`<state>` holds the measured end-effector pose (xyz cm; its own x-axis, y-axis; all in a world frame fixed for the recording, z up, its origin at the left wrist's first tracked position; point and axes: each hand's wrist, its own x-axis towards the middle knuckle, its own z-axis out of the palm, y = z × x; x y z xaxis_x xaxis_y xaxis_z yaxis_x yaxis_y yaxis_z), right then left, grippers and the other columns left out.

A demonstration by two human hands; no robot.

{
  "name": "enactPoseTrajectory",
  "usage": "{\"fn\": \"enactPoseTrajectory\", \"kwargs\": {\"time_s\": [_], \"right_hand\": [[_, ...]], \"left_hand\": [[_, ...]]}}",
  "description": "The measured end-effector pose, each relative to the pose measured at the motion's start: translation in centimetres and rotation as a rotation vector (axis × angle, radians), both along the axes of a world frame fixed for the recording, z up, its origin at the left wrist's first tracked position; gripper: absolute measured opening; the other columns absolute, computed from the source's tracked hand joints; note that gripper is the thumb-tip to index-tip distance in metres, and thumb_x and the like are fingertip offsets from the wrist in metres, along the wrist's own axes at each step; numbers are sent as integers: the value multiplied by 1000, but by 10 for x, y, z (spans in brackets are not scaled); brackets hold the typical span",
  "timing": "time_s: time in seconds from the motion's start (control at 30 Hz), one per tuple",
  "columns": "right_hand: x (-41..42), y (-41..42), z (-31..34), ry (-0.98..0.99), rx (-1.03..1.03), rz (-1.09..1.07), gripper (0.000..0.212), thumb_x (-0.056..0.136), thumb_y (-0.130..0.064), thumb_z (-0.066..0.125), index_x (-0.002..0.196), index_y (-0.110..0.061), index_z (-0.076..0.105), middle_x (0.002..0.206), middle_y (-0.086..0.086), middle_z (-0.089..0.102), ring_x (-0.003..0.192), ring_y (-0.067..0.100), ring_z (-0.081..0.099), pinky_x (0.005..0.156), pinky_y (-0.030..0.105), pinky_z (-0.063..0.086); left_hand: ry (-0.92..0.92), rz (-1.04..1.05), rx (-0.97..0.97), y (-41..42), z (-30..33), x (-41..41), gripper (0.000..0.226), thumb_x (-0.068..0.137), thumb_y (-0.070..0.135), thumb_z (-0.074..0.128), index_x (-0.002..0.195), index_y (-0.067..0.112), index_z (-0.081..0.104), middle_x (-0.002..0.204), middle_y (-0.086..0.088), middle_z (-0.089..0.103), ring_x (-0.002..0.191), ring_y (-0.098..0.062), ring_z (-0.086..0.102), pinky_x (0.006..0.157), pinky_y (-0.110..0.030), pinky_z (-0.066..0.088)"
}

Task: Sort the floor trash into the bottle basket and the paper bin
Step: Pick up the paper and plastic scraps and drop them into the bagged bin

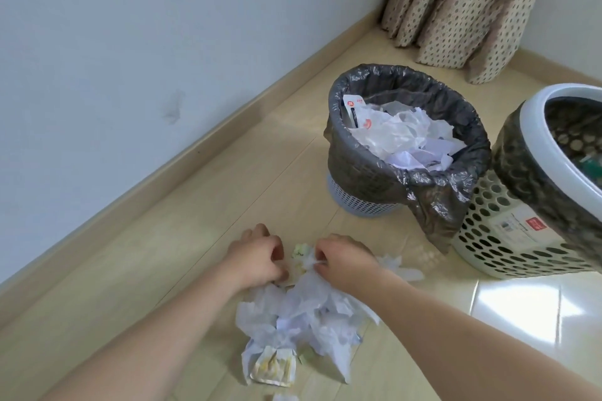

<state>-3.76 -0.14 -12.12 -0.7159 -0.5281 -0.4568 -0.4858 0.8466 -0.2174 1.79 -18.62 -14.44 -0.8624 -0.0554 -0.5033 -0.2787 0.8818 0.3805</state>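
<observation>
Crumpled white paper scraps (pixel 303 319), pinched loosely by left hand (pixel 257 257) and right hand (pixel 342 257), may scatter when lifted.

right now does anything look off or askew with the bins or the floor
The black plastic liner of the grey mesh paper bin has slipped on its near side, hanging down to the floor. Crumpled white paper lies strewn on the beige floor, under both hands.

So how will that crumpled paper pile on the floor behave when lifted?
Probably light and floppy: the crumpled paper pile is thin, creased sheets. Being loose, separate pieces, some may well drop out. The right hand pinches only one edge, so the rest would likely sag.
</observation>
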Motion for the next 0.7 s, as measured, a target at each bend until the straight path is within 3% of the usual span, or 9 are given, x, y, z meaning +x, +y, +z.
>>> {"fn": "enactPoseTrajectory", "kwargs": {"time_s": [0.1,0.2,0.3,0.4,0.53,0.7], "right_hand": [[-3,-2,-2,0,-24,-16,20,95,-27,45,102,-17,62,107,5,61,97,26,57,78,31,44],[-9,0,6,-3,-27,3,22,96,-27,44,85,-17,61,90,5,62,82,26,57,65,29,40],[-14,1,26,47,-39,8,26,95,-23,43,74,-12,54,77,8,57,72,28,55,57,30,36],[-17,3,54,110,-79,-3,24,97,-25,43,87,-10,59,84,9,63,79,31,59,61,34,43],[-18,5,96,50,-137,27,23,97,-26,47,88,-11,61,89,10,65,84,31,60,72,37,50],[-31,9,161,49,-149,139,20,95,-27,52,89,-14,65,89,5,65,83,24,59,74,35,52]], "left_hand": [[-25,-29,1,1,0,1,18,75,40,68,85,31,56,103,4,37,98,-19,37,82,-33,35],[-59,58,149,-8,3,-1,11,80,33,67,75,32,57,100,5,44,103,-20,46,87,-32,42],[-78,133,258,-11,13,0,15,81,27,64,68,28,55,83,6,57,78,-15,56,65,-25,43],[12,174,261,-4,34,3,16,80,21,62,68,23,52,70,5,55,63,-13,49,55,-24,36],[137,236,314,4,77,3,18,80,15,66,71,21,52,66,6,53,57,-9,44,50,-23,34],[177,422,492,13,140,7,9,88,3,60,86,11,57,65,-3,60,42,-7,53,45,-21,36]]}}
